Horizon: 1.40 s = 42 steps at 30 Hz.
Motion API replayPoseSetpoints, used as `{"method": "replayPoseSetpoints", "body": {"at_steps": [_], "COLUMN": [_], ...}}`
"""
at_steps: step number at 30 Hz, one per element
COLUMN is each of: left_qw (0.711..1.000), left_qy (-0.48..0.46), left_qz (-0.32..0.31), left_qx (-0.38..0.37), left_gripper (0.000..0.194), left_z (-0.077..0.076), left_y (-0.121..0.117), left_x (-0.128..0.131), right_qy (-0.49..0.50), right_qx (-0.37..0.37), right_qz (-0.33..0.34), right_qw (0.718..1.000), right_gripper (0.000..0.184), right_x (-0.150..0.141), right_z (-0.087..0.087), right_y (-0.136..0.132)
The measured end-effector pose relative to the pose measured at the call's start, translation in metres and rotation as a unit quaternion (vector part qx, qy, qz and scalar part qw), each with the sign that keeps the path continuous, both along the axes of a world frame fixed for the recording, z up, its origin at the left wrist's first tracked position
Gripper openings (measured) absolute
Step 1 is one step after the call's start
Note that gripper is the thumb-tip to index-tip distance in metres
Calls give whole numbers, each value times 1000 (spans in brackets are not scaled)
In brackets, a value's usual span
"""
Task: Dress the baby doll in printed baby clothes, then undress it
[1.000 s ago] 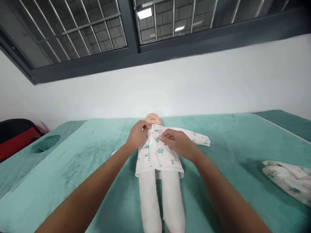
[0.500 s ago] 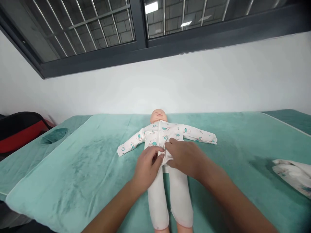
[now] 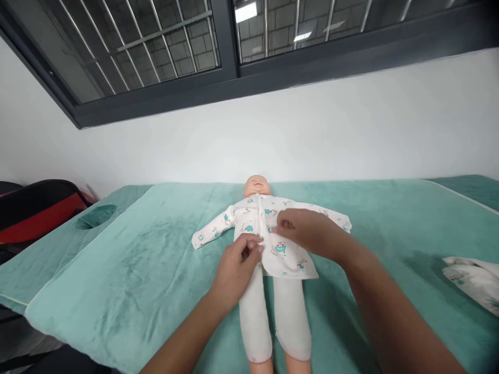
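A baby doll [image 3: 256,185] lies on its back, wearing white trousers [image 3: 255,317] and a white baby jacket [image 3: 286,259] with a small teal print. My left hand [image 3: 237,265] pinches the jacket's front edge low on the belly, with thumb and forefinger pressed on the cloth. Over the chest, on the right of the front opening, my right hand [image 3: 307,228] is curled closed. Its fingertips are close to the fabric, and I see no cloth between them. The lower right front panel lies flat over the top of the trousers.
The doll rests on a teal padded bed cover [image 3: 148,259] with an oval hole [image 3: 96,216] at the left. A printed cloth [image 3: 473,280] lies at the right edge. A red and black object [image 3: 42,210] stands at far left. Behind are a white wall [image 3: 312,130] and barred window.
My right hand has let go of the lower jacket front and moved up towards the chest. The right panel has dropped flat. My left hand keeps its pinch.
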State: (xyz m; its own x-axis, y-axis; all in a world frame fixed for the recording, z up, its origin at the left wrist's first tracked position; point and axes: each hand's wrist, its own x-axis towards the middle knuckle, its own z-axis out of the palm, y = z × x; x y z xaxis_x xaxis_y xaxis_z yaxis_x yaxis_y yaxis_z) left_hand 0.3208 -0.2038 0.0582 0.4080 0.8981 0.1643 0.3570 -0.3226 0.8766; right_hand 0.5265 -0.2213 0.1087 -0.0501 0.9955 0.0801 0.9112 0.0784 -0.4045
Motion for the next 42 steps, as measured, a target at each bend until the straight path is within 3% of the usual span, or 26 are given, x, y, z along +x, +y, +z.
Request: {"method": "replayPoseSetpoints", "body": {"at_steps": [3,6,12,21,27,31,33,35,37,38,42], "left_qw": [997,989,987,992,984,980,985,984,959,942,897], "left_qy": [2,20,0,9,-33,-36,-4,52,127,166,296], "left_qz": [73,139,141,98,104,108,121,169,233,249,283], "left_qx": [32,37,-72,-77,-138,-163,-122,-24,104,148,169], "left_gripper": [14,20,35,43,45,47,43,31,20,25,39], "left_z": [-11,-24,-38,-28,-32,-37,-44,-53,-62,-66,-71], "left_y": [9,14,9,-1,-16,-13,-3,12,31,40,67], "left_x": [-7,-14,-20,-29,-37,-43,-52,-66,-82,-89,-107], "right_qy": [32,80,163,214,217,217,220,223,226,226,217], "right_qx": [91,141,132,100,101,105,106,103,101,102,104], "right_qz": [-65,-62,-3,18,17,20,20,11,-12,-27,-62], "right_qw": [993,985,978,971,971,970,970,969,969,968,969], "right_gripper": [21,20,46,50,49,48,48,48,47,47,47], "right_x": [2,4,-1,0,-1,-1,-1,1,3,4,6], "right_z": [-16,-34,-58,-59,-58,-58,-58,-59,-60,-60,-60], "right_y": [19,33,50,53,53,52,52,52,52,53,54]}}
